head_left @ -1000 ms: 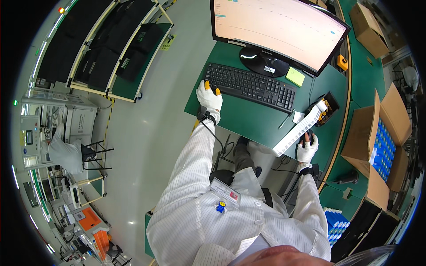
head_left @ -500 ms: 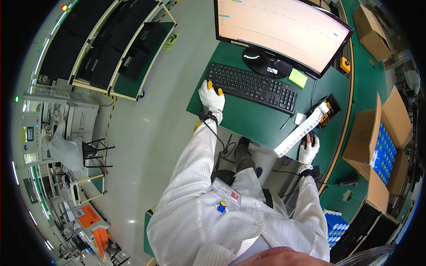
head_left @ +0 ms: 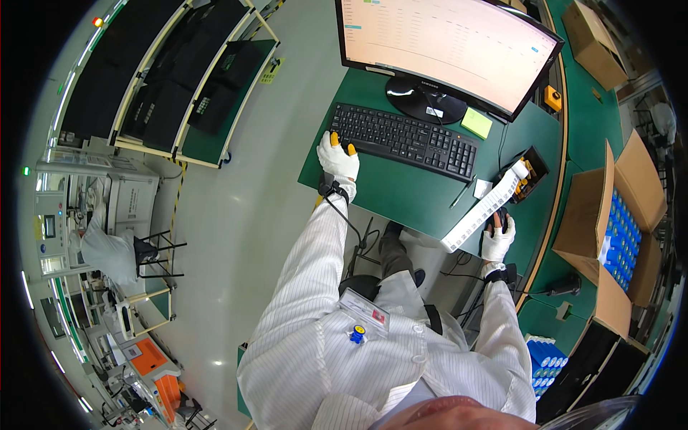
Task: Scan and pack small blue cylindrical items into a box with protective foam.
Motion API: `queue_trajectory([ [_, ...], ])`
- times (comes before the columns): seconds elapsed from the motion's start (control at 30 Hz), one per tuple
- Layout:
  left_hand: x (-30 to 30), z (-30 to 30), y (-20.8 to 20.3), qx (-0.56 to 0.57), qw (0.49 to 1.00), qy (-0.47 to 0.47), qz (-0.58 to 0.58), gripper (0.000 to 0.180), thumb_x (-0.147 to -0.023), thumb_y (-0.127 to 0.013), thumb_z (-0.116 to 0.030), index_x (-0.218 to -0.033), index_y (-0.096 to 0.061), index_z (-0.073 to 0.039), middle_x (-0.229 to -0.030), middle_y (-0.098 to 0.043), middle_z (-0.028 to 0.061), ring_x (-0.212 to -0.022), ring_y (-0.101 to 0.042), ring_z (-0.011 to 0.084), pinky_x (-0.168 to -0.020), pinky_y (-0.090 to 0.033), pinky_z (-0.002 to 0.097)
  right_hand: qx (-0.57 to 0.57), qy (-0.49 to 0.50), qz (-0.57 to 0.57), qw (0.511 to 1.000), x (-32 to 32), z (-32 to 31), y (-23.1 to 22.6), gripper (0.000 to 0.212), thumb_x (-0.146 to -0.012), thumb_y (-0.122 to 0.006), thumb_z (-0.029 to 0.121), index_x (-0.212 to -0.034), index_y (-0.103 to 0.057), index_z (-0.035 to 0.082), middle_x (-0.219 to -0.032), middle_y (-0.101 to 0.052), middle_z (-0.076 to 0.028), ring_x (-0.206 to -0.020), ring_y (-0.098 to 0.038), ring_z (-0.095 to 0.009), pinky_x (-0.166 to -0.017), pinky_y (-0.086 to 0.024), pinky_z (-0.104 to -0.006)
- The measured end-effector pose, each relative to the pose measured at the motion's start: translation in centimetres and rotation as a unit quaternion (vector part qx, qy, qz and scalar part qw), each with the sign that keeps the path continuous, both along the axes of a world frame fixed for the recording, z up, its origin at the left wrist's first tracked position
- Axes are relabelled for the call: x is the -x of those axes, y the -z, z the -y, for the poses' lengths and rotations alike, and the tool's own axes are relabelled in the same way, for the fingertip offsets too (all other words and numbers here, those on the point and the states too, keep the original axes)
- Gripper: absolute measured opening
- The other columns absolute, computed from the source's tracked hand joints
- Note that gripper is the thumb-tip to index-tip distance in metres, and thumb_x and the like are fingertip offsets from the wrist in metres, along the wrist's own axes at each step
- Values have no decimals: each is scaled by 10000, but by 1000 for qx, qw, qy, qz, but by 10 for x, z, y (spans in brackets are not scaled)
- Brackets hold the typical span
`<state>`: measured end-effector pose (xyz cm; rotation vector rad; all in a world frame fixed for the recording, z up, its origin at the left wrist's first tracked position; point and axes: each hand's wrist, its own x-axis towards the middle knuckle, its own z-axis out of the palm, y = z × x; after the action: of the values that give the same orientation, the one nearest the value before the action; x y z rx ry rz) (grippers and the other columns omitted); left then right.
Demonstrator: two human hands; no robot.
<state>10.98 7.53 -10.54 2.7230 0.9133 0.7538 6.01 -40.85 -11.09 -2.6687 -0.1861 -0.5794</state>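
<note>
My left hand [head_left: 338, 159], in a white glove with yellow covers on two fingertips, rests at the left end of a black keyboard [head_left: 405, 137]. Its fingers are apart and hold nothing. At the right of the green desk my right hand [head_left: 497, 239], also gloved in white, is closed over a dark computer mouse [head_left: 499, 219], partly hidden under it. Just left of that hand, a long strip of white printed labels [head_left: 481, 216] slants down over the desk's front edge. Behind the keyboard stands a monitor [head_left: 448, 50], lit with a pale page of rows.
A pen [head_left: 462, 193], a yellow-green sticky note pad [head_left: 476, 123] and a small black box [head_left: 534, 168] lie on the desk. At right stands an open carton [head_left: 584, 222] of blue cylinders. Shelving [head_left: 193, 93] and a seated person [head_left: 111, 247] are at left.
More rows of text now show on the monitor. The whole view has shifted slightly, while both hands keep their places on the keyboard and mouse.
</note>
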Motion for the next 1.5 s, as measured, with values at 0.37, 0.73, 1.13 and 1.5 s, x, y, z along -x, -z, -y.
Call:
queue_trajectory([
  [0.37, -1, 1, -4, -11, 1000, 5, -23, 591, -784, -748, -267, -1264, -527, -4, -1374, -487, 132, -1196, -491, 346, -1057, -401, 453, -3, -1, -7, 1000, -1, -2, -5, 642, -707, -748, -3, -1287, -618, 237, -1340, -511, -180, -1187, -523, -395, -996, -453, -472],
  [0.73, 0, 6, -10, 3, 1000, 10, -14, 588, -774, -745, -267, -1257, -532, -9, -1374, -484, 116, -1219, -480, 335, -1074, -392, 443, 1, 8, -10, 1000, 2, 1, -6, 608, -720, -736, 10, -1273, -631, 239, -1339, -513, -191, -1200, -512, -402, -1005, -447, -473],
  [1.13, -2, 7, -6, 7, 999, 33, 21, 483, -775, -711, -199, -1180, -580, 29, -1331, -531, 185, -1118, -542, 389, -1006, -440, 475, -11, 30, -25, 999, -1, -4, -15, 610, -704, -758, 64, -1279, -619, 214, -1346, -518, -177, -1210, -508, -393, -1010, -436, -469],
  [1.5, 1, 5, -4, -23, 999, 41, 12, 551, -797, -698, -222, -1248, -549, 56, -1338, -523, 195, -1125, -538, 386, -1017, -432, 460, -13, 26, -26, 999, 2, -1, -12, 699, -707, -769, 70, -1353, -548, 223, -1356, -500, -197, -1218, -501, -404, -1012, -427, -488],
])
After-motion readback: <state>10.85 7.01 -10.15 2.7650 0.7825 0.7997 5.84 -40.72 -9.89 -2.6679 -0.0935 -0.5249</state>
